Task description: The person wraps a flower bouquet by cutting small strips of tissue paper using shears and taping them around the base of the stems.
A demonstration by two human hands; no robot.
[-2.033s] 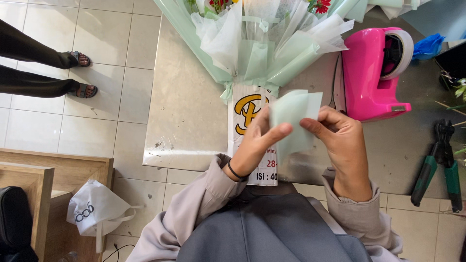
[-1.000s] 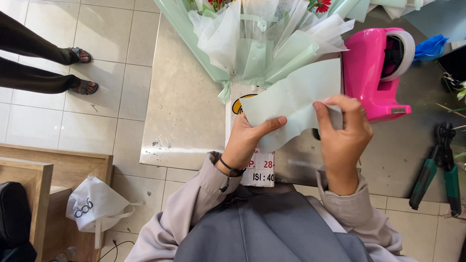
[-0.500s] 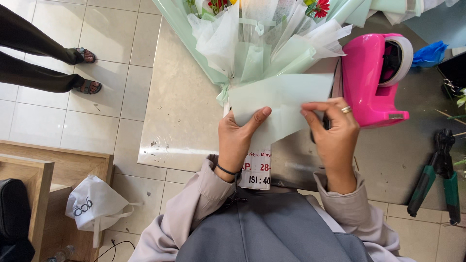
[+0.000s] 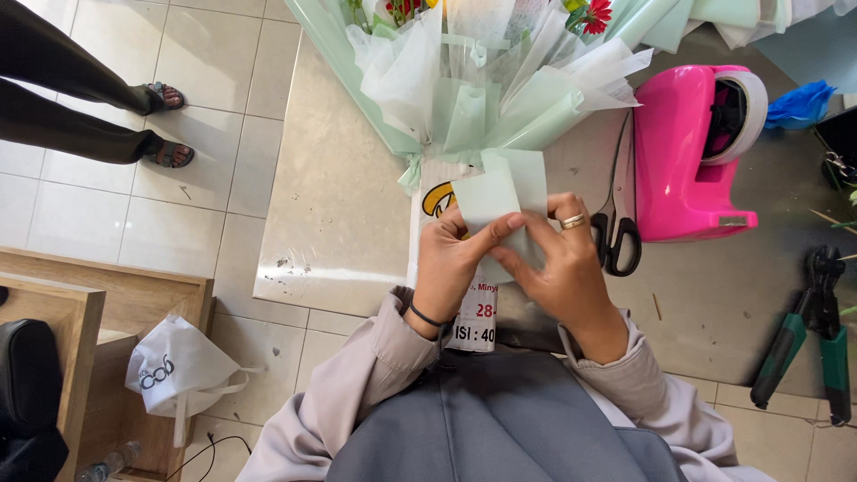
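Both hands meet over the counter and hold a folded sheet of pale green wrapping paper (image 4: 500, 192). My left hand (image 4: 455, 263) pinches its lower left part, thumb on top. My right hand (image 4: 558, 263), with a ring on one finger, grips the lower right part. Just beyond the paper lies a flower bouquet (image 4: 482, 80) wrapped in pale green and white sheets, its tied stem end pointing at me. Under my hands lies a white packet (image 4: 473, 326) with printed lettering.
Black-handled scissors (image 4: 616, 228) lie right of my right hand. A pink tape dispenser (image 4: 687, 152) stands beyond them, green-handled pliers (image 4: 803, 335) at the far right. Another person's sandalled feet (image 4: 165, 125) are on the tiled floor at left; a white bag (image 4: 174, 375) sits by a wooden crate.
The paper was spread wide between my hands half a second ago; now it is folded narrow and my hands have come together at its lower end.
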